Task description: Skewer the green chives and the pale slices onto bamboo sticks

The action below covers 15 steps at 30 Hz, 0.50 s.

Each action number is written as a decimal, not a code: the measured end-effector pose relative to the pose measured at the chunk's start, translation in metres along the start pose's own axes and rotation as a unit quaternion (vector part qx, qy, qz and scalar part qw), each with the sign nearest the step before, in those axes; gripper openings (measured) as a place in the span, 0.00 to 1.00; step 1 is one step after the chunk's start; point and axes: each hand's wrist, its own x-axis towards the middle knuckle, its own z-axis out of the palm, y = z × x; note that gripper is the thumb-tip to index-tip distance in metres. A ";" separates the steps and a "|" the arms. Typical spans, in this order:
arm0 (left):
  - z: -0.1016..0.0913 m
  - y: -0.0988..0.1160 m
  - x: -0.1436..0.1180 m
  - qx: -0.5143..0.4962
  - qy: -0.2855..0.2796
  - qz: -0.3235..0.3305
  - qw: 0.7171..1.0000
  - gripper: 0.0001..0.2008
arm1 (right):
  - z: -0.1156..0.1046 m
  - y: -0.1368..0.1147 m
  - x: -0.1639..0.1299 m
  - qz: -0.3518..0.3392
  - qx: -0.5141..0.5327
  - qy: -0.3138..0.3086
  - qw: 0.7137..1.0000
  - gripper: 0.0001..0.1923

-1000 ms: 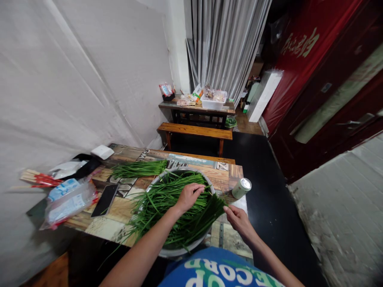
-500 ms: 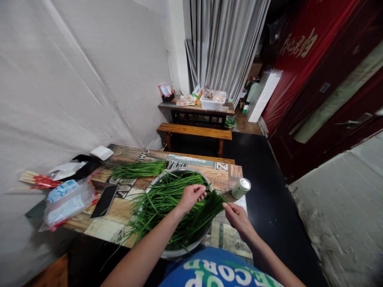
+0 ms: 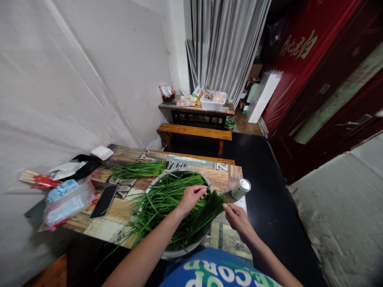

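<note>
One small bundle of chives (image 3: 139, 169) lies sorted on the worktop (image 3: 221, 177), while most remain in the basin (image 3: 179, 252), where the left hand (image 3: 191, 197) and right hand (image 3: 237, 217) each pinch stalk ends.

Near table (image 3: 223, 179): patchwork wood-print top, set against white wall
On it, centre: metal basin (image 3: 167, 252) heaped with green chives
On it, behind basin: loose chive bundle (image 3: 137, 169)
On it, left: dark phone (image 3: 104, 200), clear plastic bag (image 3: 67, 205), chopstick packets (image 3: 37, 179), white box (image 3: 102, 152)
On it, right edge: green can (image 3: 241, 188)
Far table (image 3: 191, 107): white tub (image 3: 213, 103), packets
Bench (image 3: 194, 131): between both tables
</note>
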 end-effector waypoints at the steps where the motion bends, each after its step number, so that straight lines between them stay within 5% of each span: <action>1: -0.001 0.000 0.000 0.003 -0.004 0.000 1.000 0.17 | 0.000 0.000 -0.001 0.004 0.004 -0.002 1.000 0.22; 8: 0.000 -0.001 -0.002 0.064 -0.033 0.026 0.997 0.16 | 0.001 0.004 0.001 0.050 0.067 -0.032 0.996 0.22; 15: 0.012 -0.027 -0.018 0.098 -0.027 0.057 0.993 0.16 | -0.002 0.012 0.002 0.043 0.082 -0.042 0.995 0.23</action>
